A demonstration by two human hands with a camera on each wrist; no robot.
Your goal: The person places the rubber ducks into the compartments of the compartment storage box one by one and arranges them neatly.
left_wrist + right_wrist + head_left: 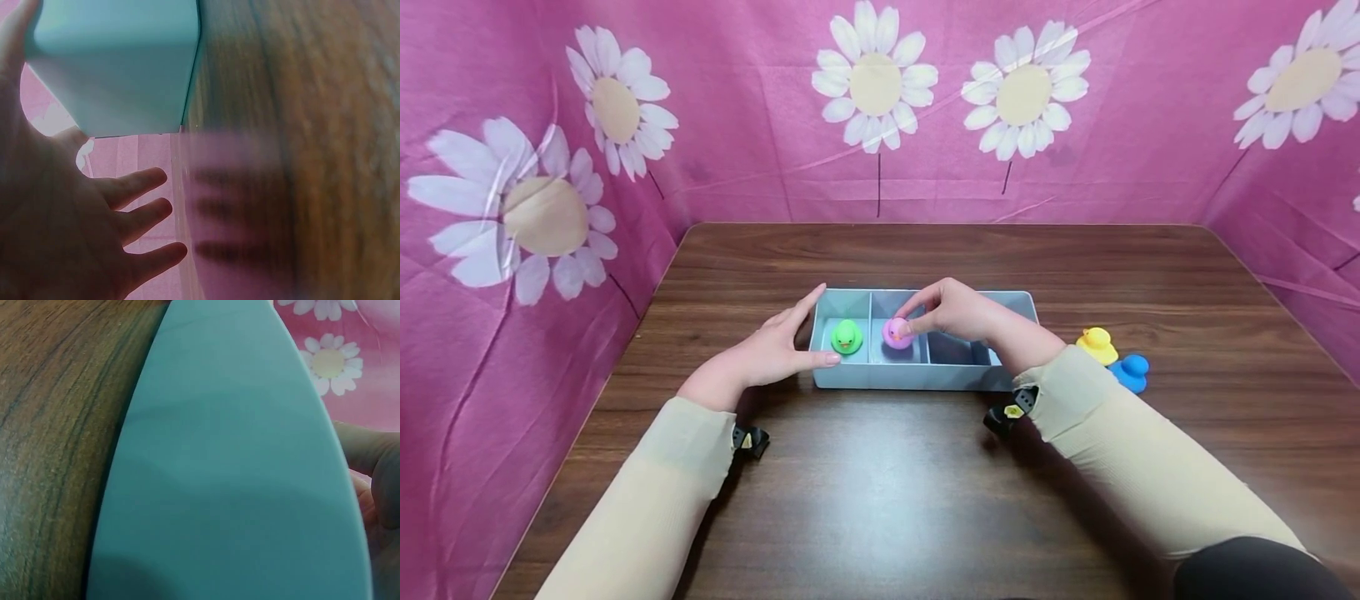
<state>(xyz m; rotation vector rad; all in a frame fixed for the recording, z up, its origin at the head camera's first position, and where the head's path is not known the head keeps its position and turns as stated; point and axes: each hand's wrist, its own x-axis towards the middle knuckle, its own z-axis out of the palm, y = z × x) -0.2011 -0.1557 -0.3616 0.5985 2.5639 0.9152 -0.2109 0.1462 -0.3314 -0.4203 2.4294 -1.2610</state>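
A light blue-grey divided box (pixel 917 377) lies lengthwise on the table. In its leftmost compartment sits a green rubber duck (pixel 847 337). My right hand (pixel 962 312) reaches over the box and pinches a pink rubber duck (pixel 895 334) between thumb and fingers in the second compartment. My left hand (pixel 767 350) spans the box's left end with straight, spread fingers, thumb along the near rim and index finger at the far corner. In the left wrist view, the other fingers (pixel 145 220) stand off the box's end wall (pixel 119 94). The right wrist view shows mostly the box's long side (pixel 231 462).
Right of the box, by the right forearm, a yellow rubber duck (pixel 1097 345) and a blue rubber duck (pixel 1131 372) stand close together on the brown wooden table (pixel 865 483). Pink cloth (pixel 737 108) with large white daisies hangs behind and along both sides.
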